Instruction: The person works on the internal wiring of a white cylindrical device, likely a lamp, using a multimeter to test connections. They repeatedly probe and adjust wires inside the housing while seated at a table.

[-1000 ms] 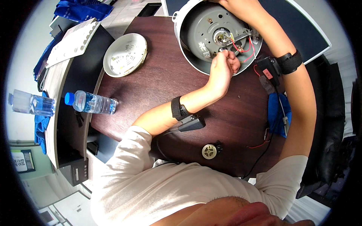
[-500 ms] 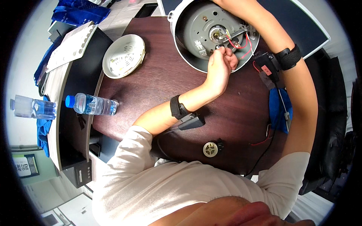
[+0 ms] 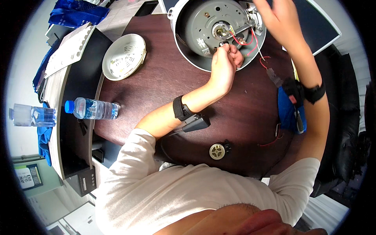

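An upturned round appliance shell (image 3: 185, 55), resembling a rice cooker body, lies at the table's far side. Its grey metal inside has a central fitting (image 3: 220, 31), a metal bracket (image 3: 255, 19) and red wires (image 3: 237, 40). My left hand (image 3: 225, 66) reaches over the near rim, fingers curled and closed. A small dark, shiny piece shows at its fingertips, too hidden to name. At the top edge, my right hand (image 3: 277, 21) is above the shell's right rim, thumb and fingers apart; the fingertips are cut off. Nothing shows in it.
A white slotted round cover (image 3: 124, 56) rests on the table (image 3: 176, 74) to the left, near a blue-capped water bottle (image 3: 96, 108). A small round pale part (image 3: 217, 151) lies close to me. Right are a dark connector (image 3: 274, 77), a blue cloth (image 3: 287, 115) and loose wires (image 3: 270, 144).
My right hand has moved right, away from the shell's far rim, and its wrist has come down. My left hand stays at the same spot inside the near rim.
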Demonstrator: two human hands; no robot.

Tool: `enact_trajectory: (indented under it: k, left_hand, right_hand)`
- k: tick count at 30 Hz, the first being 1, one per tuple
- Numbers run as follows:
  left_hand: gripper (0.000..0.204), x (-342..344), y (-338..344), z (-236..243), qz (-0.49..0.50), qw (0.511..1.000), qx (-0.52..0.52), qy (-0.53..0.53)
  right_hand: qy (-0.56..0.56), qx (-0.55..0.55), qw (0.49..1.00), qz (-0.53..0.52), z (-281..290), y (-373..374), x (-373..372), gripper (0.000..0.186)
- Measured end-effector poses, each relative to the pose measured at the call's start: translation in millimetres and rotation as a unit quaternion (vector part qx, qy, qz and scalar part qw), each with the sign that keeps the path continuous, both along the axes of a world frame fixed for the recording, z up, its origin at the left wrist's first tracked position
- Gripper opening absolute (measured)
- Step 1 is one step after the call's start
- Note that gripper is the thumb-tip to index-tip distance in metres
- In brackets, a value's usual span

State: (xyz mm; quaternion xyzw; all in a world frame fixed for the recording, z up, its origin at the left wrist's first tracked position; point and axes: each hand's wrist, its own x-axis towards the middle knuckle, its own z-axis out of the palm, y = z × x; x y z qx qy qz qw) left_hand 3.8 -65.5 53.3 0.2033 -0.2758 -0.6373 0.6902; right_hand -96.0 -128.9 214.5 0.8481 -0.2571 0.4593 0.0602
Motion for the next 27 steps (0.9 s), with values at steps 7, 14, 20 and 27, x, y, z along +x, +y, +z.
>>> enact_trajectory:
  k: [7,14,20,27]
  left_hand:
    - [0.026,1,0,0,0.004,1.0,-0.008,-0.028]
    - [0.024,2,3,2,0.005,0.999,-0.014,-0.046]
    - [0.023,3,0,1,0.016,1.0,-0.009,-0.026]
    - [0.027,2,1,-4,0.0,0.999,-0.006,-0.038]
  right_hand:
    - [0.137,0.257,0.956,-0.029,-63,59,-57,0.011]
    - [0.259,0.371,0.891,0.023,-149,55,-83,0.024]
    - [0.286,0.348,0.891,0.061,-171,52,-75,0.019]
    - [0.336,0.383,0.86,0.015,-180,59,-75,0.016]
